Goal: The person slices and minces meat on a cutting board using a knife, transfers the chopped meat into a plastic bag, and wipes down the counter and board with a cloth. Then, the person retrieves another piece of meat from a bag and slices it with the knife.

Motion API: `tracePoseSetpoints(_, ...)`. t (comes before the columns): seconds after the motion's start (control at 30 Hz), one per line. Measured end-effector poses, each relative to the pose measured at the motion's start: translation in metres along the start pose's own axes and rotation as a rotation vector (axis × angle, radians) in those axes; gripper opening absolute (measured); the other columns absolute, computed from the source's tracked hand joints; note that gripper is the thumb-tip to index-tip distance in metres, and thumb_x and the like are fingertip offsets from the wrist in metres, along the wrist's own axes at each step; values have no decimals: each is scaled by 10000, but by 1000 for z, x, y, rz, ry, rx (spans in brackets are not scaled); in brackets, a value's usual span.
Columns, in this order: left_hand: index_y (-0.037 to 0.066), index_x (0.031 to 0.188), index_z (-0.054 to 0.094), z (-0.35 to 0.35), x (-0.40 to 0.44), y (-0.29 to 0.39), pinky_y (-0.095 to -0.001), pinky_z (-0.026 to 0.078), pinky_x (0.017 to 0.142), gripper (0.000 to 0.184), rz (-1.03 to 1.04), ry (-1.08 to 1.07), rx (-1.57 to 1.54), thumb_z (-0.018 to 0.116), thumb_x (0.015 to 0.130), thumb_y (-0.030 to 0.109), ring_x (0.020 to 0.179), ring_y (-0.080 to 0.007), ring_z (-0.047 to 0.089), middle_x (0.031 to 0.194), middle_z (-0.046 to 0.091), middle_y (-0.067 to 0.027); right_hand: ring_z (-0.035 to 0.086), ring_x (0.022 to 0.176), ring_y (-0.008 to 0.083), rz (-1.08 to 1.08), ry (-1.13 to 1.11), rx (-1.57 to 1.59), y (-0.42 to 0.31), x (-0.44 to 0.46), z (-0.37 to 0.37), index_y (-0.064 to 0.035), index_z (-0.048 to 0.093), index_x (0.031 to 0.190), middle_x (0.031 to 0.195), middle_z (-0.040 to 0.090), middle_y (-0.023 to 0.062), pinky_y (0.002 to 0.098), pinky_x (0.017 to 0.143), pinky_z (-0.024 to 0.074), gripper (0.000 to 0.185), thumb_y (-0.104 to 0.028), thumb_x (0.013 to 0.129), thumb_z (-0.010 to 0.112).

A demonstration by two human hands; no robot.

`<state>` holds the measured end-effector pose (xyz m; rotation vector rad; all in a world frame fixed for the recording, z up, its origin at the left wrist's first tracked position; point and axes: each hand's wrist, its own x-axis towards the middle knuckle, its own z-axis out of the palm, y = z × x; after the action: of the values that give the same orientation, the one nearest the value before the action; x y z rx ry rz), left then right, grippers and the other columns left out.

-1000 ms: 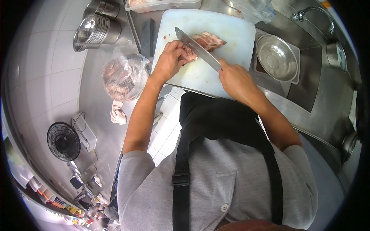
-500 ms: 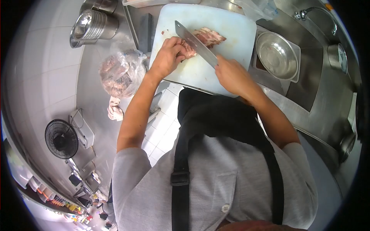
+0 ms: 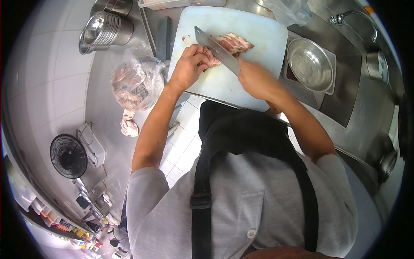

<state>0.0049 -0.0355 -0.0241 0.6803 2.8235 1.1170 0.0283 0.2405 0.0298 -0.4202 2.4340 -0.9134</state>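
Note:
A piece of raw meat (image 3: pixel 212 59) lies on the white cutting board (image 3: pixel 220 88), and my left hand (image 3: pixel 189 64) grips its left side with curled fingers. My right hand (image 3: pixel 256 77) is wrapped round the handle of a broad knife (image 3: pixel 220 52). The blade slants from upper left to lower right, close by my left fingertips, between the gripped meat and a sliced, fatty portion of meat (image 3: pixel 235 43) on its far side. The handle is hidden in my right hand. A small scrap of meat (image 3: pixel 183 38) is near the board's left edge.
Left of the board are a dark sharpening block (image 3: pixel 163 38), a plastic bag of meat (image 3: pixel 133 84), a loose meat piece (image 3: pixel 129 123) and stacked metal containers (image 3: pixel 101 30). A metal bowl (image 3: pixel 308 62) stands by the sink at right, near a faucet (image 3: pixel 358 15). A fan (image 3: pixel 68 156) is lower left.
The knife and my right hand have shifted slightly left since the earliest frame. My left hand still holds the meat.

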Motion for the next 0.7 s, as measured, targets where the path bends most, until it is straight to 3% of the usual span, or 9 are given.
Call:
tracePoseSetpoints(0.1,66,970,745,3,-3,-1,-432,535,995,285,-4,25,-42,872,728,-16,1166,-359,612,1222,638,-109,715,931,496,23,14,-15,-6,18,21,85,567,1202,959,725,314,608,829,539,262,-99,1022,513)
tracePoseSetpoints(0.2,23,1012,744,2,-5,1,-355,630,854,232,26,-6,79,817,818,-82,1042,-281,706,1276,591,-132,740,913,472,37,88,-26,-6,25,49,74,566,1194,950,739,294,590,788,570,239,-73,1022,489)
tracePoseSetpoints(0.23,9,1011,742,1,-5,4,-357,624,858,198,26,-6,97,797,840,-74,1012,-283,717,1281,588,-131,748,899,461,28,109,-39,-6,25,50,67,565,1193,941,742,287,583,770,579,232,-72,1026,483)
tracePoseSetpoints(0.33,34,954,746,1,-10,18,-446,549,961,220,-16,46,144,833,767,-43,1153,-348,631,1237,635,-134,760,869,435,3,136,-114,-5,10,52,39,567,1166,936,744,283,558,751,598,197,-70,1030,474)
tracePoseSetpoints(0.47,40,963,750,-30,7,33,-420,586,802,150,142,236,237,790,830,-17,1002,-352,693,1077,677,-144,765,856,424,-19,136,-187,-7,-1,67,30,561,1129,896,747,255,528,739,615,169,-94,1026,511)
tracePoseSetpoints(0.5,49,963,751,-35,21,48,-406,579,794,139,27,318,191,789,835,10,974,-349,700,1003,687,-141,767,846,414,-22,140,-195,-6,1,71,24,552,1138,891,748,247,520,726,615,163,-83,1021,514)
tracePoseSetpoints(0.6,73,966,763,-56,69,58,-450,582,816,190,9,39,284,832,790,71,980,-355,703,1046,708,-145,771,828,396,-38,149,-214,-3,8,73,12,535,1164,885,750,229,504,702,616,168,-56,1011,516)
tracePoseSetpoints(0.67,87,957,770,-50,97,55,-474,580,861,223,-68,-339,474,854,765,165,1024,-368,701,1072,719,-152,769,833,401,-39,134,-199,-3,7,72,13,537,1178,895,753,229,507,710,615,180,-46,1011,510)
tracePoseSetpoints(0.7,87,951,770,-37,109,45,-477,576,879,227,-85,-398,527,853,767,191,1042,-372,697,1073,720,-155,768,845,407,-44,139,-188,-3,7,71,19,547,1171,894,753,232,520,722,612,178,-57,1014,508)
